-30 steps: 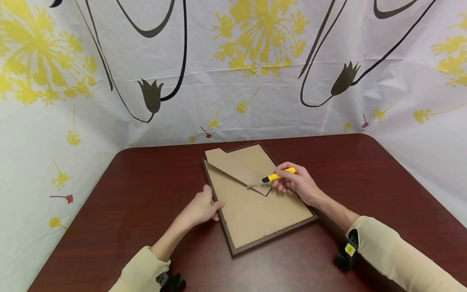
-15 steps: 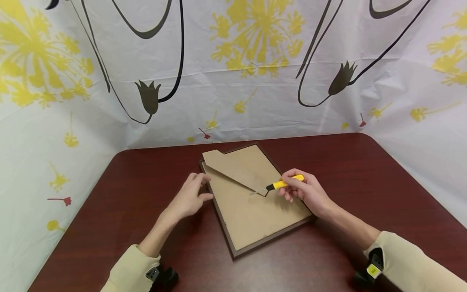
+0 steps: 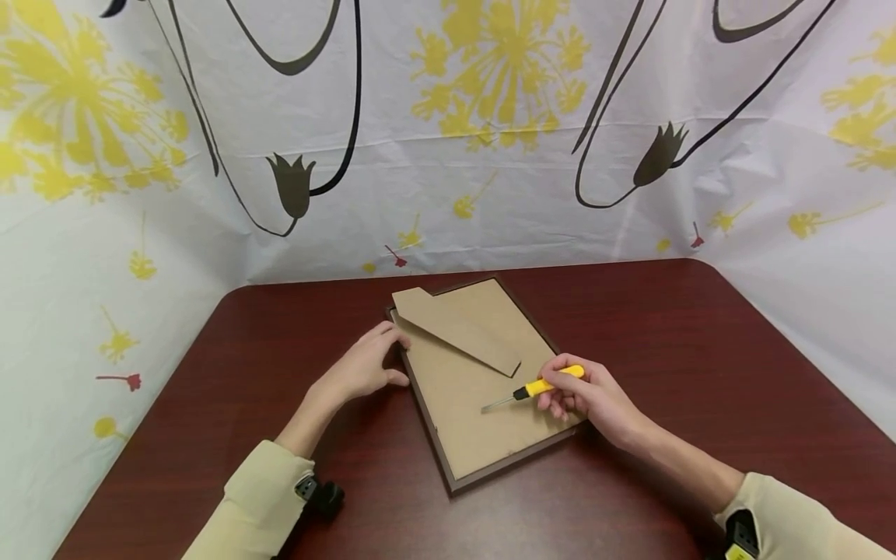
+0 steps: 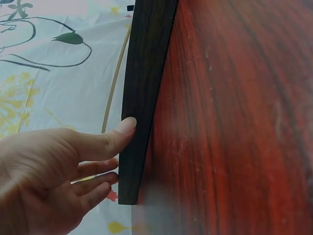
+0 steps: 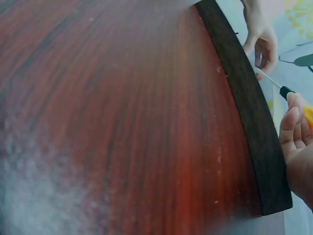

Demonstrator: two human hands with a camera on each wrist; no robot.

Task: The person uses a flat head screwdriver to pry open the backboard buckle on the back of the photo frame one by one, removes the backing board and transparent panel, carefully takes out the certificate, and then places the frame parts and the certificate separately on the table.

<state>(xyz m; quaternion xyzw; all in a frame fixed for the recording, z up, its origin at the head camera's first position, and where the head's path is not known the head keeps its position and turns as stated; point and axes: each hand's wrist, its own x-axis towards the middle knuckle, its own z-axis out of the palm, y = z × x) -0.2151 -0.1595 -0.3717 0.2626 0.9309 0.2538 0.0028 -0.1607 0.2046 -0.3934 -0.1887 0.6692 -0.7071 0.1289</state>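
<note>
Here, right fingers (image 3: 555, 404) pinch a screwdriver (image 3: 528, 390) over the frame (image 3: 507, 462); parted left fingers (image 3: 392, 335) touch its edge.

You have open tabletop (image 3: 700, 350) right of the frame (image 3: 518, 456) and in front of it. Over its backing, the cardboard flap (image 3: 458, 327) and the screwdriver (image 3: 533, 388) block you; your left hand (image 3: 364, 367) crowds the left edge.

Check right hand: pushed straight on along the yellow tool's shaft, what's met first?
Probably the tan board: the yellow tool slants down toward it from the right hand; tip gap unclear.
</note>
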